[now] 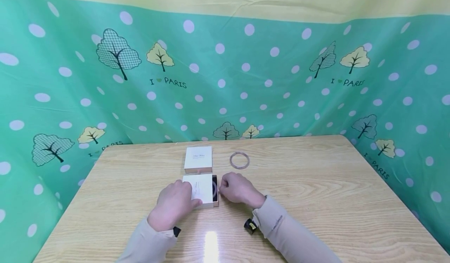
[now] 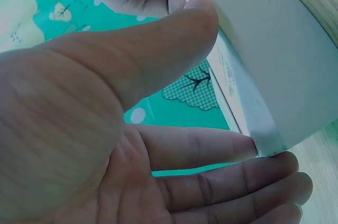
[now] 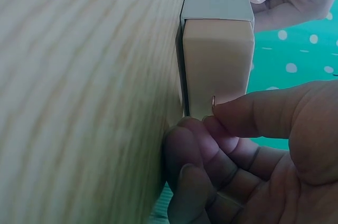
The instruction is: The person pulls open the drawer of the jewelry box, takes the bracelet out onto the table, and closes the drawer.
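My left hand [image 1: 174, 202] grips the white sleeve of a small drawer-style gift box [image 1: 202, 185], with the thumb on its near edge. A pinkish drawer [image 1: 216, 203] sticks out a little from the sleeve's right side. Inside the drawer's dark interior, part of a pale bangle [image 1: 215, 189] shows; the rest is hidden under the sleeve. At the drawer's end, my right hand [image 1: 239, 188] pinches a small pull tab [image 3: 213, 102] between thumb and forefinger. In the left wrist view, the left thumb presses along the edge of the box [image 2: 285, 49].
Behind the gripped box lies a second white gift box [image 1: 198, 158] with small printing on its lid. A translucent pinkish bangle [image 1: 240, 167] lies on the wooden table [image 1: 309, 177] to its right. A green dotted curtain [image 1: 246, 79] hangs around the table's back and sides.
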{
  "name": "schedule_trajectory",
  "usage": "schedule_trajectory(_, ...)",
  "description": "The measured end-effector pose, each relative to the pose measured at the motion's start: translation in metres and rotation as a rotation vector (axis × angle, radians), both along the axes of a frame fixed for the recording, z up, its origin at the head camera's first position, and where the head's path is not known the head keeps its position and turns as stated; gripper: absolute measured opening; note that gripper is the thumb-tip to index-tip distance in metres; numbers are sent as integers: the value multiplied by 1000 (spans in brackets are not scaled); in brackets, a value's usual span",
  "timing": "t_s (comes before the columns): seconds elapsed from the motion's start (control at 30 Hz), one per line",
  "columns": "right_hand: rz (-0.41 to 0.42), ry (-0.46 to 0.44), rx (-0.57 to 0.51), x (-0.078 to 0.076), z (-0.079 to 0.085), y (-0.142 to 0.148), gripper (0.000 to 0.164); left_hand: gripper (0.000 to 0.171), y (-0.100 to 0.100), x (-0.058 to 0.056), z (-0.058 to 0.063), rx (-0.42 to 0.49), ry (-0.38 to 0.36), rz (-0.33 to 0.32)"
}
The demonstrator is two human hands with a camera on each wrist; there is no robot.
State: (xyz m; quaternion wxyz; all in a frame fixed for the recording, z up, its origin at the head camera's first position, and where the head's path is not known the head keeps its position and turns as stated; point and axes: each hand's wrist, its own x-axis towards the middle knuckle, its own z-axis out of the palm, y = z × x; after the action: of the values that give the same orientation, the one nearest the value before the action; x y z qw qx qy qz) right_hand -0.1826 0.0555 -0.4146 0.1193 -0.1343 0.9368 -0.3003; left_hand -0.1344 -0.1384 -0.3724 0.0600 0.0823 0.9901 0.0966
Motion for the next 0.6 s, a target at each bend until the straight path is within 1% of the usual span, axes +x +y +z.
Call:
schedule_trajectory(0.33,0,-9,14,-1,0,2,21,48,0,0,0,0,2,1)
schedule_trajectory(0.6,-3,-3,26,-2,0,4,23,48,0,0,0,-1,1,4)
